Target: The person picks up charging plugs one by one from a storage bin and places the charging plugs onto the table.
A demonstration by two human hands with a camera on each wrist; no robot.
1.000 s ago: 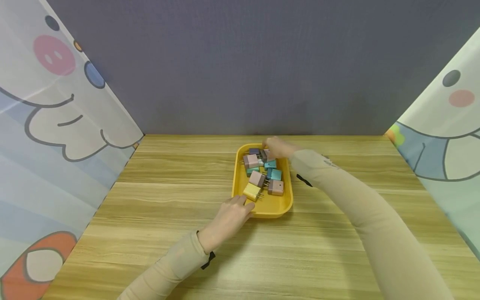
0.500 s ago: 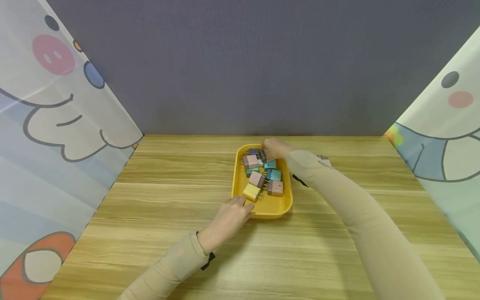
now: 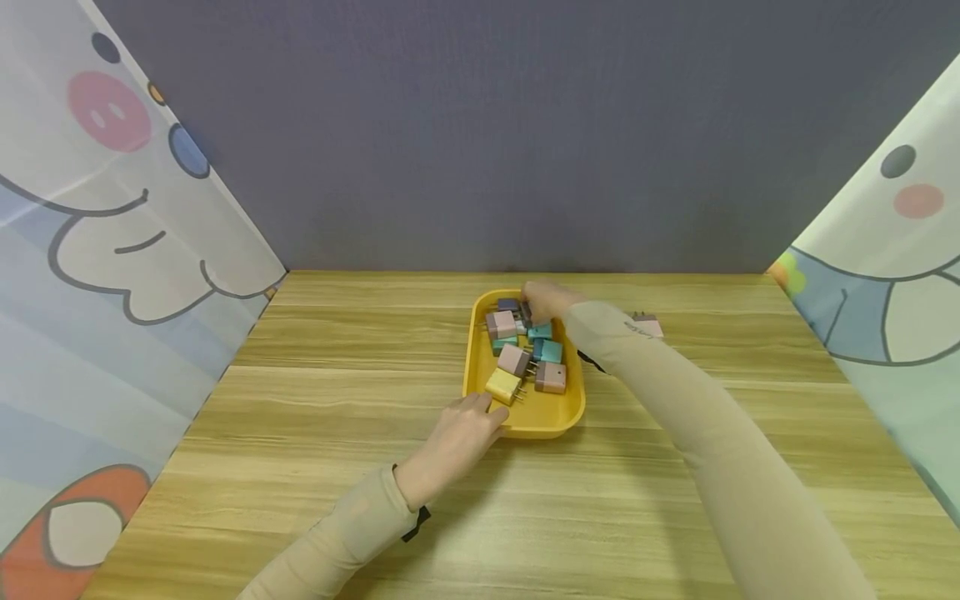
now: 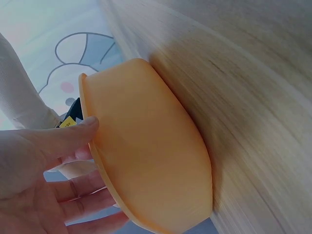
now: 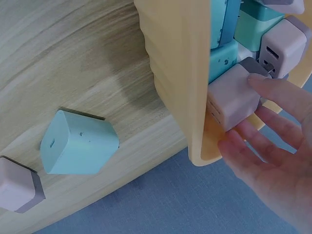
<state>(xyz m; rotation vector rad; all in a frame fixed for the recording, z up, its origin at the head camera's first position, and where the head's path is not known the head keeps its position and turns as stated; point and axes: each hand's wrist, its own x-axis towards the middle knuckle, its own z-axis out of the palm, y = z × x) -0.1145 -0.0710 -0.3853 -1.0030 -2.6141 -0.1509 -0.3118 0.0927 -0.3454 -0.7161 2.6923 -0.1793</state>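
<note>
A yellow plastic tray [image 3: 542, 422] stands on the wooden table, holding several plug-in chargers. My left hand [image 3: 461, 437] grips its near left corner, the thumb on the outer wall and the other fingers over the rim in the left wrist view. At the tray's far right corner, my right hand [image 3: 549, 302] holds a pink charger [image 5: 234, 97] between thumb and fingers, still low inside the tray. Around it lie a teal charger [image 5: 224, 62] and another pink one [image 5: 285, 48]. Closer to the left hand are a yellow charger [image 3: 503, 386] and a pink charger [image 3: 513, 359].
Right of the tray, a pink charger [image 3: 648, 327] lies on the table beside my right sleeve. The right wrist view also shows a teal charger [image 5: 80, 144] on the wood. A grey partition [image 3: 525, 150] rises at the table's back edge, with printed cloth [image 3: 180, 225] on the left.
My right hand has shifted slightly left at the tray's far corner. The forearm has swung left too, uncovering the pink charger on the table. My left hand stays put.
</note>
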